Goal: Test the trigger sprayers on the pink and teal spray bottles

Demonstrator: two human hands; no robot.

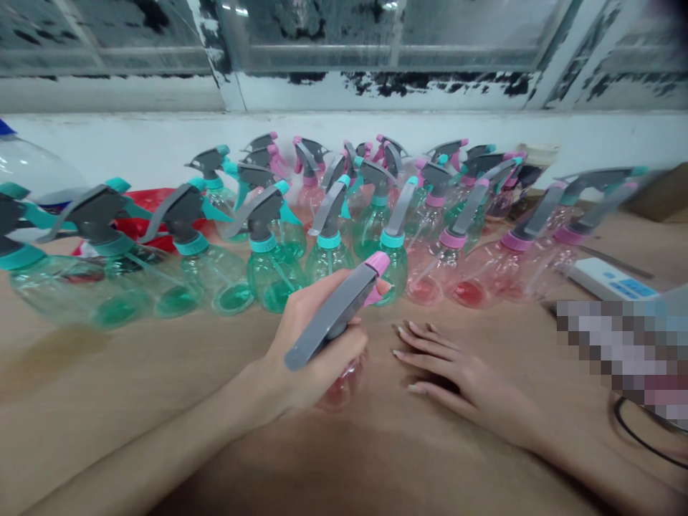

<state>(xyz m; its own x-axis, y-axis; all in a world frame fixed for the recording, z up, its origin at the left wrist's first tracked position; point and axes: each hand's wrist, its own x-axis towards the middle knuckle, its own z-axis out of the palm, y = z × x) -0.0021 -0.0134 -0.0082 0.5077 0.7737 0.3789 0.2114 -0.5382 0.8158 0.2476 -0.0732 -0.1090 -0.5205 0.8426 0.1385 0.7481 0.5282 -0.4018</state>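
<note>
My left hand is wrapped round the neck of a pink spray bottle with a grey trigger head and pink nozzle. The bottle's clear pink body shows below my fingers, near the front of the table; its collar is hidden by the hand. To the right, my right hand lies palm down with fingers stretched out, holding nothing. Just beyond both hands stands a row of spray bottles, among them a green one with a turquoise collar and a pink one.
More spray bottles crowd behind the front row, against the white wall. A red bag lies at the left behind bottles. At right are a white device with blue buttons, a black cable and a brown box.
</note>
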